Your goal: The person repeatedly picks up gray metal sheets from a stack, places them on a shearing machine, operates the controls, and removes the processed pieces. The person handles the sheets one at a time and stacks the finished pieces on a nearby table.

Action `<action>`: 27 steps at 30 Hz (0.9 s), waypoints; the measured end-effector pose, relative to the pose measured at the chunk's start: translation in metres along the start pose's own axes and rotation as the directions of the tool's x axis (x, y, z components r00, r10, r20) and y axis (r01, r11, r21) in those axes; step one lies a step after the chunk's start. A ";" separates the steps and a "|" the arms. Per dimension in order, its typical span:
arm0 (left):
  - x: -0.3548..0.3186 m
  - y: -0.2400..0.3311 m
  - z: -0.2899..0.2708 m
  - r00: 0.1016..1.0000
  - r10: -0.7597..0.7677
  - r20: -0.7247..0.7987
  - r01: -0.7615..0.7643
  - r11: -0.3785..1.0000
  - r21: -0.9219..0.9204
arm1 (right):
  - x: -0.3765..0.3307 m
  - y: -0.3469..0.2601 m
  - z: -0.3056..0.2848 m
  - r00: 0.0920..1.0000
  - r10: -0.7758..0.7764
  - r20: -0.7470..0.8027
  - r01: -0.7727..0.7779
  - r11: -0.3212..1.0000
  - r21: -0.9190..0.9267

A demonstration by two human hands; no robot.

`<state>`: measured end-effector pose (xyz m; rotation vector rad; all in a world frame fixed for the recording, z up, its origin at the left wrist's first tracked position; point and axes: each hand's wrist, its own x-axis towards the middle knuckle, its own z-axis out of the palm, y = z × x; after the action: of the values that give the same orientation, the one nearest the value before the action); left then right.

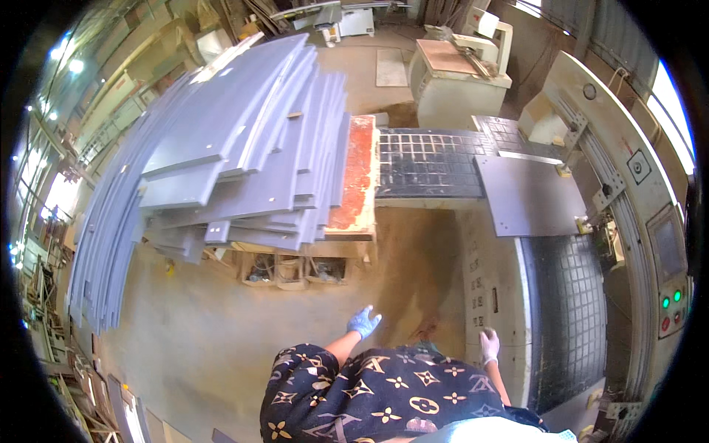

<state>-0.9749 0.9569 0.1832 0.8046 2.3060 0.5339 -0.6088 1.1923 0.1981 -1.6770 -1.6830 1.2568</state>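
My left hand (363,323), in a blue glove, hangs over the floor in front of my body. Its fingers are apart and hold nothing. Low beside the pale side panel of the machine (496,295) is my right hand (489,345), in a whitish glove. Its fingers are too small and blurred to make out. On the machine's bed lies a grey panel (530,193), its right edge by the clamps. A large pile of grey panels (244,133) stands at the left, the boards overlapping unevenly.
The pile rests beside a worn red-topped table (353,173) with boxes (290,272) underneath. A black gridded bed (432,162) joins the machine, whose control panel (672,273) has lit green buttons. Farther back stands a white machine cabinet (454,92). Brown floor (258,347) lies around me.
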 end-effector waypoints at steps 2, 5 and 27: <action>0.025 0.053 -0.003 0.998 0.005 -0.067 0.000 0.998 0.062 | 0.054 -0.008 -0.015 0.982 -0.173 -0.071 0.137 0.924 -0.356; 0.067 0.110 -0.004 0.971 0.153 -0.184 -0.118 0.976 0.185 | 0.099 -0.070 -0.029 0.927 -0.368 -0.074 0.296 0.837 -0.460; 0.539 0.380 -0.150 0.351 0.838 0.417 -0.894 0.167 0.417 | 0.243 -0.172 0.015 0.989 -0.016 -0.144 -0.095 0.681 -0.726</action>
<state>-1.2528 1.5677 0.2677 2.5131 1.6297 0.1540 -0.7528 1.4450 0.2658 -2.1739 -2.2387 0.4279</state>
